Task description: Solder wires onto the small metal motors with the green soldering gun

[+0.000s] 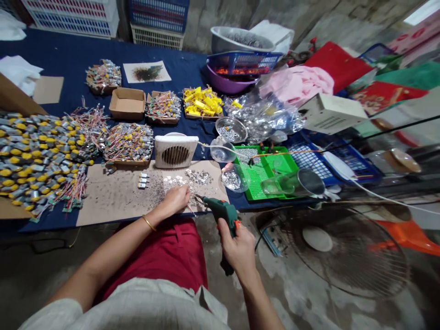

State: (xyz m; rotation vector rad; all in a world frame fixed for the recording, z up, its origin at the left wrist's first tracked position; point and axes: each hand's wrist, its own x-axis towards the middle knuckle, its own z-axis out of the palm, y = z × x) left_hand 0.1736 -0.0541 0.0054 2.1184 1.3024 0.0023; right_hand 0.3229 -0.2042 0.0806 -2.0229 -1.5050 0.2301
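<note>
My right hand [239,245] is wrapped around the handle of a green soldering gun [222,210] with orange parts, its tip pointing left. Just left of that tip, my left hand [177,200] is closed in a pinch over the cardboard sheet's front edge. Thin wires [191,211] stick out below its fingers; the part they belong to is hidden. Small silvery metal pieces [199,177] lie scattered on the cardboard sheet [103,190] beyond my hands. Farther left on the sheet, a few small motors [142,180] stand in a row.
A white vented fan box [176,151] stands behind the sheet. Many yellow-capped motors [34,156] are heaped at the left. Boxes of wired motors and yellow parts [202,101] line the back. Green baskets [256,183] sit at the right, above a floor fan [343,256].
</note>
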